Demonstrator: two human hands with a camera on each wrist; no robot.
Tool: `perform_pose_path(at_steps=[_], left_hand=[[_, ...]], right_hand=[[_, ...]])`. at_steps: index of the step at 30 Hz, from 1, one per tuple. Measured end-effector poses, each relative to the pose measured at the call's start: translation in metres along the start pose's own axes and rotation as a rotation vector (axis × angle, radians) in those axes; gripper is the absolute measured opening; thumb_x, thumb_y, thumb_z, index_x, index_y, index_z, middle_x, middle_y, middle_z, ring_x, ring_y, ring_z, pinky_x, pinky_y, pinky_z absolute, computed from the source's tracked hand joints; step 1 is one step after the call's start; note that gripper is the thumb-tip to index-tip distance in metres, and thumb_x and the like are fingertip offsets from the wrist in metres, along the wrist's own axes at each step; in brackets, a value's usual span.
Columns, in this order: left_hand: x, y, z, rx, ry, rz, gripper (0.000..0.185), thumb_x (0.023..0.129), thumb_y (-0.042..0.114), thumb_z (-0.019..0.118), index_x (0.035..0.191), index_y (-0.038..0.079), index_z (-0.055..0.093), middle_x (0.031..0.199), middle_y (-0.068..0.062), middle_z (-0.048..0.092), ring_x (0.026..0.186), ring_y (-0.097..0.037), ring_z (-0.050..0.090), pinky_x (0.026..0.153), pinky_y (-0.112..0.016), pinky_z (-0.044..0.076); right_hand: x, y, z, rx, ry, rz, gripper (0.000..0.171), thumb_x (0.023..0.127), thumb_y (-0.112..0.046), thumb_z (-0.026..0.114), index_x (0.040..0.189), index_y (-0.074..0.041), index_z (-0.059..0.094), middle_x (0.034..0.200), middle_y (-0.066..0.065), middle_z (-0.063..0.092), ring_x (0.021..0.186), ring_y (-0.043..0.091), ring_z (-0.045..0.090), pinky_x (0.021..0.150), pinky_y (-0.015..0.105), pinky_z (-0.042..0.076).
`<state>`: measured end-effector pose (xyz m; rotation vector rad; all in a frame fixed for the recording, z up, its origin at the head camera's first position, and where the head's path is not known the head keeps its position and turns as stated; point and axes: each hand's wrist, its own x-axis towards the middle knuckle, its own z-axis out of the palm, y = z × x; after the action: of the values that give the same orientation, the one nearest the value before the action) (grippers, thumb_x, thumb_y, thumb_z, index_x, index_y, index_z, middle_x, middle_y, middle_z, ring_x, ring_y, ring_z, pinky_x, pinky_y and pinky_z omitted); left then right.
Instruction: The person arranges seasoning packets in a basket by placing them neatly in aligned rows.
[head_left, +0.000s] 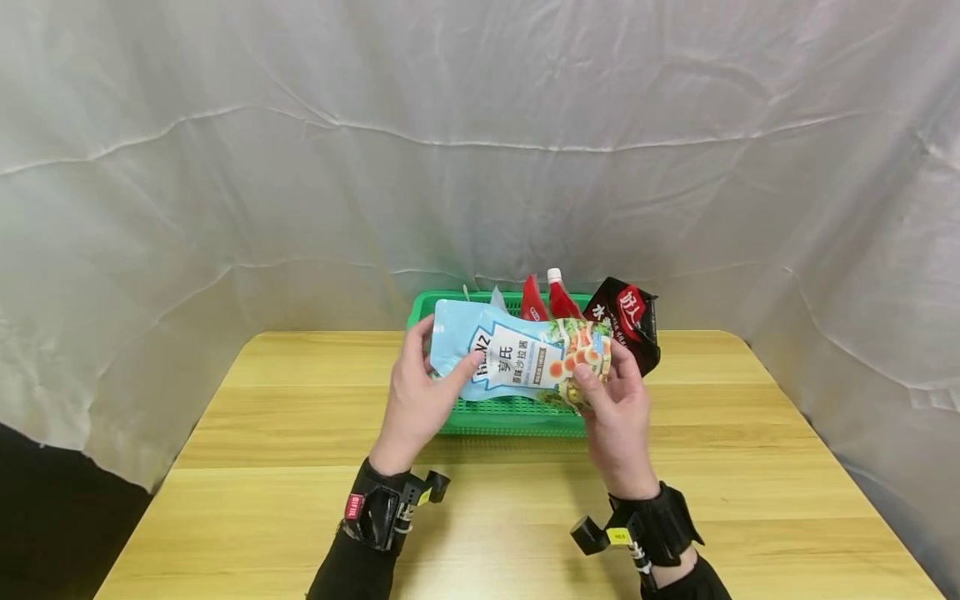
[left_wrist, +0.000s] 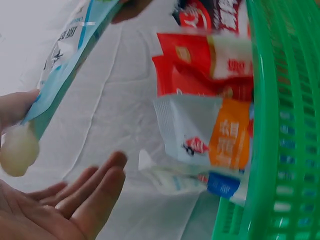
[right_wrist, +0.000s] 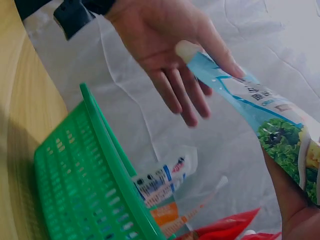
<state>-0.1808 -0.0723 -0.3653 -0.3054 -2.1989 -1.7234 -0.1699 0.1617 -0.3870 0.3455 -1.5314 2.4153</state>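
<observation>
Hands of a person hold a light blue Heinz salad dressing pouch [head_left: 517, 358] sideways above a green plastic basket [head_left: 517, 414] at the far edge of the wooden desk [head_left: 300, 500]. The left hand [head_left: 416, 400] supports the pouch's cap end, thumb laid across the printed front while the other fingers [left_wrist: 95, 192] lie loosely straight beneath it, the palm open in the left wrist view. The white cap [left_wrist: 19, 150] shows just above that palm. The right hand [head_left: 615, 408] pinches the opposite end, where vegetables are printed, between thumb and fingers.

The pouch hangs clear of the basket, over its near wall. Inside the basket stand other packets: a red sauce pouch with a white cap [head_left: 561, 300], a second red pouch [head_left: 533, 302] just beside it, and a dark packet with a red label [head_left: 626, 321] leaning over the basket's right corner. The wrist views show more sachets within, among them a white and orange sachet [left_wrist: 210, 132] and a small white and blue sachet [right_wrist: 162, 177]. Black wrist straps [head_left: 378, 508] carry cameras on both arms. A creased white sheet [head_left: 480, 142] hangs behind the desk.
</observation>
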Motion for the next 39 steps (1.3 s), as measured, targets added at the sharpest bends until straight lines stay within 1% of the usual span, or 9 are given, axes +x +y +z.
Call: perform_pose_path(at_steps=[2, 6, 11, 17, 23, 27, 32, 35, 39], left_hand=[[0.001, -0.002, 0.0, -0.033, -0.014, -0.001, 0.052, 0.093, 0.026, 0.081, 0.136, 0.008, 0.056, 0.115, -0.009, 0.072, 0.095, -0.023, 0.074, 0.071, -0.033, 0.063], [0.001, -0.002, 0.0, -0.108, -0.035, 0.004, 0.032, 0.094, 0.019, 0.08, 0.12, 0.007, 0.066, 0.108, -0.009, 0.076, 0.091, -0.023, 0.076, 0.07, -0.034, 0.064], [0.0, 0.001, -0.004, -0.172, -0.022, 0.01, 0.026, 0.093, 0.013, 0.079, 0.116, 0.003, 0.07, 0.108, -0.013, 0.077, 0.091, -0.027, 0.077, 0.069, -0.036, 0.064], [-0.001, 0.004, -0.009, -0.136, 0.018, 0.026, 0.027, 0.091, 0.013, 0.081, 0.114, 0.002, 0.072, 0.107, -0.014, 0.077, 0.09, -0.027, 0.078, 0.069, -0.034, 0.064], [-0.003, 0.009, -0.016, -0.109, 0.007, 0.044, 0.025, 0.092, 0.012, 0.081, 0.114, 0.002, 0.074, 0.107, -0.014, 0.078, 0.092, -0.027, 0.078, 0.07, -0.034, 0.064], [-0.006, 0.013, -0.021, -0.089, -0.041, 0.055, 0.027, 0.091, 0.011, 0.081, 0.116, 0.003, 0.074, 0.109, -0.013, 0.078, 0.095, -0.026, 0.077, 0.072, -0.034, 0.064], [-0.009, 0.017, -0.027, -0.013, -0.143, 0.136, 0.027, 0.09, 0.008, 0.082, 0.116, 0.003, 0.075, 0.106, -0.011, 0.079, 0.092, -0.022, 0.078, 0.073, -0.032, 0.064], [-0.01, 0.019, -0.03, 0.066, -0.212, 0.209, 0.024, 0.09, 0.009, 0.081, 0.114, 0.006, 0.077, 0.103, -0.006, 0.08, 0.085, -0.014, 0.075, 0.07, -0.028, 0.062], [-0.01, 0.021, -0.033, 0.129, -0.292, 0.308, 0.024, 0.091, 0.01, 0.081, 0.115, 0.008, 0.077, 0.104, -0.003, 0.08, 0.074, -0.008, 0.07, 0.064, -0.024, 0.058]], right_hand=[[-0.001, 0.002, 0.001, 0.026, -0.018, -0.016, 0.04, 0.104, 0.003, 0.056, 0.141, -0.01, 0.047, 0.124, 0.008, 0.061, 0.105, 0.015, 0.069, 0.084, 0.026, 0.061], [-0.002, 0.006, 0.004, 0.052, -0.053, -0.021, 0.039, 0.104, 0.004, 0.055, 0.139, -0.011, 0.046, 0.124, 0.008, 0.062, 0.106, 0.016, 0.07, 0.085, 0.027, 0.061], [-0.002, 0.008, 0.005, 0.013, -0.068, 0.014, 0.039, 0.103, 0.005, 0.056, 0.137, -0.012, 0.045, 0.126, 0.008, 0.062, 0.109, 0.017, 0.07, 0.087, 0.029, 0.061], [0.0, 0.008, 0.003, -0.128, -0.082, 0.063, 0.045, 0.099, 0.008, 0.06, 0.139, -0.008, 0.047, 0.124, 0.01, 0.063, 0.107, 0.016, 0.069, 0.087, 0.029, 0.061], [0.003, 0.004, -0.002, -0.278, -0.129, 0.091, 0.058, 0.095, 0.008, 0.067, 0.147, -0.006, 0.047, 0.126, 0.006, 0.064, 0.107, 0.016, 0.067, 0.085, 0.027, 0.06], [0.005, -0.001, -0.007, -0.398, -0.207, -0.005, 0.062, 0.092, 0.01, 0.07, 0.149, -0.004, 0.047, 0.135, 0.007, 0.063, 0.115, 0.016, 0.064, 0.089, 0.023, 0.057], [0.007, -0.007, -0.012, -0.595, -0.338, -0.15, 0.057, 0.089, 0.007, 0.076, 0.142, -0.004, 0.057, 0.133, 0.012, 0.067, 0.124, 0.018, 0.063, 0.101, 0.026, 0.052], [0.006, -0.01, -0.013, -0.698, -0.428, -0.163, 0.055, 0.089, 0.0, 0.08, 0.14, -0.01, 0.061, 0.131, 0.008, 0.069, 0.121, 0.02, 0.065, 0.101, 0.029, 0.053], [0.003, -0.014, -0.012, -0.787, -0.547, -0.117, 0.051, 0.09, -0.011, 0.083, 0.137, -0.018, 0.064, 0.13, -0.001, 0.068, 0.116, 0.018, 0.065, 0.098, 0.034, 0.056]])
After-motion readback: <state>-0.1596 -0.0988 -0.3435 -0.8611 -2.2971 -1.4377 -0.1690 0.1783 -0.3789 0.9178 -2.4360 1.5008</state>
